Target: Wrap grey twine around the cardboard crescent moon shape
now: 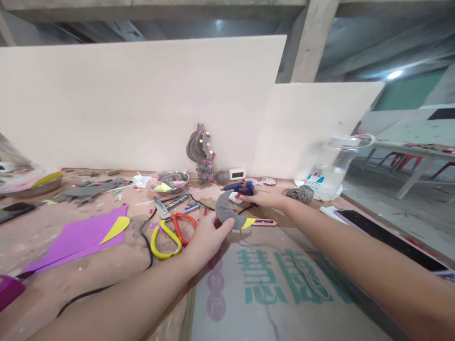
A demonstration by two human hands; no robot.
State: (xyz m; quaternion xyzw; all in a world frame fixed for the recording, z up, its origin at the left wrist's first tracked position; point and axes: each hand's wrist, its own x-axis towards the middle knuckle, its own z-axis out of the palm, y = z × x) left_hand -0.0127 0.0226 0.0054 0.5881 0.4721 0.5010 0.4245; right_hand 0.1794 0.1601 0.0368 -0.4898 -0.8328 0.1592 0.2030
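My left hand (212, 238) pinches a crescent (227, 210) wrapped in grey yarn, its lower tip bare and yellow. Beyond it, my right hand (266, 198) is closed around a dark blue hot glue gun (241, 188), whose nozzle points left, just above the crescent. Part of the right fingers is hidden behind the glue gun. A pink utility knife (266, 222) lies close by, under the right forearm. To the left of my left hand rest scissors (167, 241) with one yellow and one orange handle. A ball of grey yarn (300, 194) sits right of my right hand.
Purple sheets (81, 237) with a yellow cutout lie left. At the back are a bowl of scraps (168, 182), a decorated grey hanging piece (201, 154) and a small digital clock (237, 174). A water jug (330, 166) stands right; a printed board (227, 303) lies in front.
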